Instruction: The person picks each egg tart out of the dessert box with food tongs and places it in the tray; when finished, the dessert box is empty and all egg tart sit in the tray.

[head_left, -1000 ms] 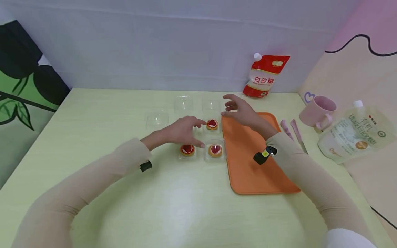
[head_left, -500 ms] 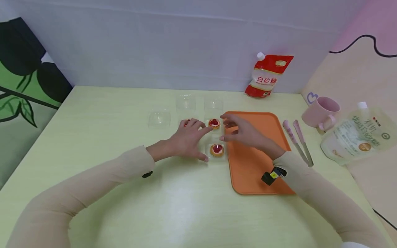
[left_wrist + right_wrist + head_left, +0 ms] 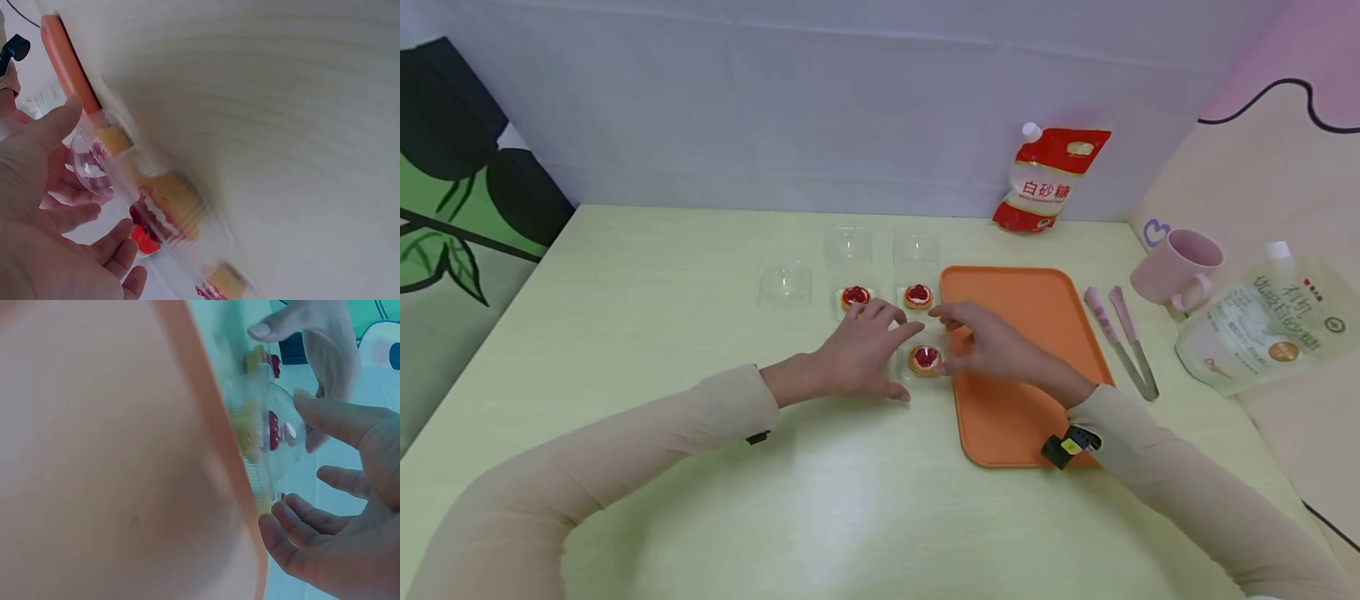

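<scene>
A fruit tart point(image 3: 924, 357) sits in a clear plastic box with a domed lid point(image 3: 289, 434) over it. My right hand point(image 3: 1000, 343) is at this box's right side, its thumb close to the dome and its fingers apart. My left hand point(image 3: 868, 350) hovers over the box's left side, fingers spread and bent, holding nothing. Behind them are two more red-topped tarts, the back right one point(image 3: 918, 296) and the back left one point(image 3: 856, 297), each on a clear box base. In the left wrist view a tart point(image 3: 169, 206) lies in its clear box beyond the left fingertips.
Three clear lids stand behind the tarts: a left one point(image 3: 785, 286), a middle one point(image 3: 848, 244) and a right one point(image 3: 916, 247). An orange tray point(image 3: 1022, 425) lies under my right forearm. To the right are pink-ended tongs point(image 3: 1123, 342), a pink mug point(image 3: 1176, 267), a white pouch point(image 3: 1262, 325) and a red sugar bag point(image 3: 1048, 179).
My right hand has come down from the back lids to the front right box. The left hand has shifted right and toward the front, uncovering the back left tart. A dome covers the front right tart throughout.
</scene>
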Tool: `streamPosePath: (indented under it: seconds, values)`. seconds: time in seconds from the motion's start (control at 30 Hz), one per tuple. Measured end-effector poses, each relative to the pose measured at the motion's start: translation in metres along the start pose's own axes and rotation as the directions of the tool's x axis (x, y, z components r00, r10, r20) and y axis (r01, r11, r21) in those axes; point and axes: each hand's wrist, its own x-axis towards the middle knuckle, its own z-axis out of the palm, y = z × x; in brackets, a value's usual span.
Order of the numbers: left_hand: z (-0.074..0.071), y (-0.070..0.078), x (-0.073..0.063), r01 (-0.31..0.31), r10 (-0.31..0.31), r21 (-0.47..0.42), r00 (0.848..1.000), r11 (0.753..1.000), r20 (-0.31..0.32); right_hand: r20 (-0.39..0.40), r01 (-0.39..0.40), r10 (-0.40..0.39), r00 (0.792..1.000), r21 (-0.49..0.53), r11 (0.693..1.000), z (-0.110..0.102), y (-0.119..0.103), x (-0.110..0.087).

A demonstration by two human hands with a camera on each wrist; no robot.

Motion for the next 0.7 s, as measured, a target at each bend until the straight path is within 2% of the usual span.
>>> streamPosePath:
  seconds: [0.17, 0.33, 0.5, 0.7]
  values:
    - [0.008, 0.005, 0.002, 0.042, -0.043, 0.017, 0.999, 0.999, 0.007, 0.01, 0.016, -0.015, 1.0, -0.099, 0.995, 0.008, 0.0, -0.004]
    - [0.016, 0.007, 0.004, 0.08, -0.08, 0.028, 0.997, 0.996, -0.003, -0.01, 0.016, -0.018, 1.0, -0.137, 0.99, 0.015, 0.0, -0.006]
    - [0.023, 0.008, 0.005, 0.089, -0.088, 0.038, 0.995, 0.995, -0.039, -0.016, 0.025, -0.029, 0.999, -0.194, 0.981, 0.021, 0.0, -0.006]
    - [0.024, 0.01, 0.006, 0.088, -0.081, 0.06, 0.991, 0.994, -0.105, -0.032, 0.048, -0.06, 0.998, -0.282, 0.958, 0.024, -0.002, -0.007]
